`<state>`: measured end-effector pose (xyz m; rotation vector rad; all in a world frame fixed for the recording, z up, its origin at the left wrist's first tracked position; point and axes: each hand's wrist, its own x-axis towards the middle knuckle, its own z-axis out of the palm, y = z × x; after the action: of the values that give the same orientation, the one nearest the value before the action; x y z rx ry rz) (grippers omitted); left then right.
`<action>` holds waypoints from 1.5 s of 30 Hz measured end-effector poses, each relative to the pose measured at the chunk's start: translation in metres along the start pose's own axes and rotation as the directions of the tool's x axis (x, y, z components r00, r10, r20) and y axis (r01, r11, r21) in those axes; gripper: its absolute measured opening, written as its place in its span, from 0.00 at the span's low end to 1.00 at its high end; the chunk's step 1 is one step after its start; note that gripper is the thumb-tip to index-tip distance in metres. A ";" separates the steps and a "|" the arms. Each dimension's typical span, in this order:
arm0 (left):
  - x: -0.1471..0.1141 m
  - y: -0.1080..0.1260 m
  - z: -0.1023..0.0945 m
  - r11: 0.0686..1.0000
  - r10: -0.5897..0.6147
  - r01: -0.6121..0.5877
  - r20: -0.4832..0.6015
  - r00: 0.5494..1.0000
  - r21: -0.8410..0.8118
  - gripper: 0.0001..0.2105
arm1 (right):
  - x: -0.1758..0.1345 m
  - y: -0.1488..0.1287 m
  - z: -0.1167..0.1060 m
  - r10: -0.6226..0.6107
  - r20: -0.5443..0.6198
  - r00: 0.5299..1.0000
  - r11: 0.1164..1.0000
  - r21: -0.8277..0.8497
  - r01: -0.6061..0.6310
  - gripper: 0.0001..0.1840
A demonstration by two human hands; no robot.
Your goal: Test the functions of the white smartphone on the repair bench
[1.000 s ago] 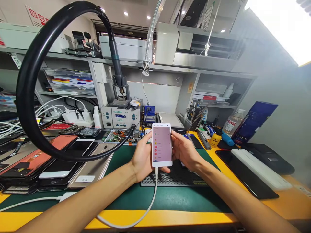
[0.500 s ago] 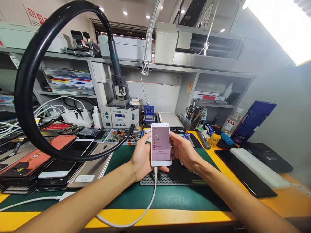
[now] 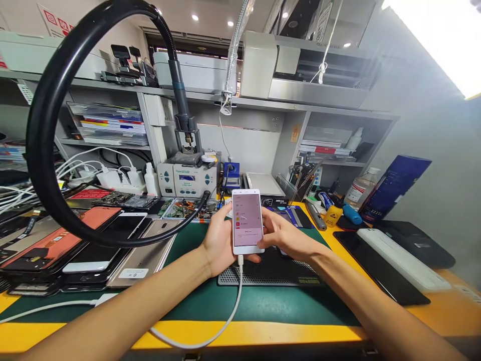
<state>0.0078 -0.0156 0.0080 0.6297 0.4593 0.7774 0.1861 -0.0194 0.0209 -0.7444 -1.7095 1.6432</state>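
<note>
A white smartphone (image 3: 247, 220) is held upright above the bench, its lit screen facing me with a list and a pop-up panel at the bottom. My left hand (image 3: 221, 240) grips it from the left side, with fingertips showing below its lower edge. On the other side, my right hand (image 3: 283, 233) also holds the phone, its thumb touching the lower right of the screen; the rest of its fingers are partly hidden behind the phone. A white charging cable (image 3: 239, 296) is plugged into the bottom and loops down over the bench edge.
A black perforated mat (image 3: 263, 273) lies beneath on the green work mat (image 3: 285, 306). Stacked phones (image 3: 139, 250) stand at left, below a black hose (image 3: 37, 150) from the hot-air station (image 3: 191, 180). Rightward are a yellow bottle (image 3: 332, 214) and a dark flat panel (image 3: 376, 265).
My right thumb has moved from the phone's right edge onto the lower right of its screen. The list on the screen has shifted slightly. My left hand keeps its hold.
</note>
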 end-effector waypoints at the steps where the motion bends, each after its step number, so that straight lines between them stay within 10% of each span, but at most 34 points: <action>1: 0.000 0.000 0.000 1.000 0.000 0.000 0.001 1.000 -0.001 0.31 | 0.000 0.000 0.000 0.000 0.000 1.000 1.000 0.000 0.000 0.37; 45: 0.002 -0.002 -0.002 1.000 -0.008 0.008 -0.003 1.000 -0.022 0.29 | 0.008 0.013 -0.004 0.099 -0.224 0.970 0.991 0.109 -0.076 0.23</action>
<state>0.0091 -0.0148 0.0046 0.6058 0.4555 0.7748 0.1839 -0.0097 0.0083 -0.9335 -1.4410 1.6189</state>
